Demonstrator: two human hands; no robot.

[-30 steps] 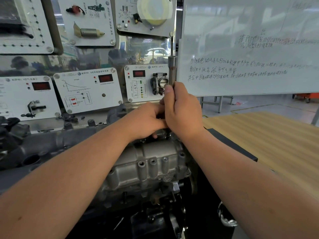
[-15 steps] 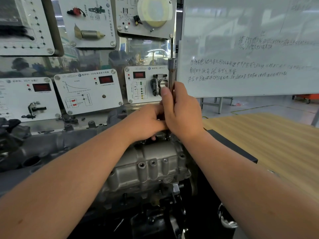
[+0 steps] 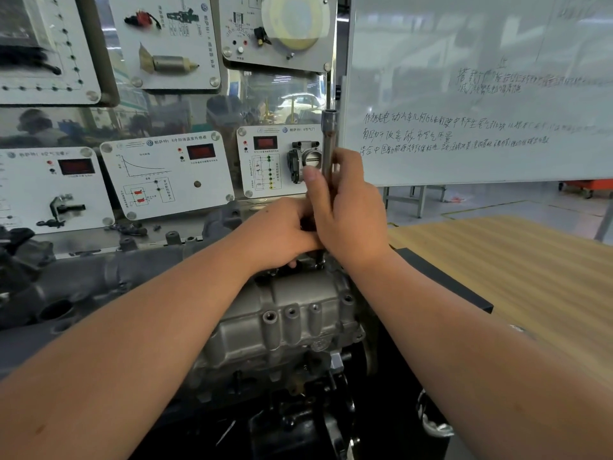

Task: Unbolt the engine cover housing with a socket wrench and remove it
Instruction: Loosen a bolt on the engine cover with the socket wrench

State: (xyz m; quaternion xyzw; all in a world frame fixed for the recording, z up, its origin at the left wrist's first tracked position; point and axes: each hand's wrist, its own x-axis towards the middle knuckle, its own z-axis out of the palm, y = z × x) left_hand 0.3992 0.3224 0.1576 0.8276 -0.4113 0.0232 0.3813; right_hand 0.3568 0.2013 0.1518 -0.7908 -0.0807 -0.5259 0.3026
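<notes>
The grey cast engine cover housing point(image 3: 285, 313) sits on the engine in the middle of the view, with several bolt bosses along its near side. A metal socket wrench point(image 3: 329, 141) stands almost upright above the housing's far edge. My right hand point(image 3: 348, 214) grips its shaft, thumb up along the metal. My left hand point(image 3: 282, 234) is curled round the tool's lower end, pressed against the right hand. The wrench tip and the bolt under it are hidden by both hands.
White sensor display panels point(image 3: 166, 174) line the wall behind the engine. A whiteboard point(image 3: 481, 94) with handwriting stands at the right. A wooden table point(image 3: 530, 270) lies to the right. The dark engine block point(image 3: 66, 287) extends left.
The wrench and both hands stay at the same spot; the right thumb has shifted slightly on the shaft. The view has dipped a little.
</notes>
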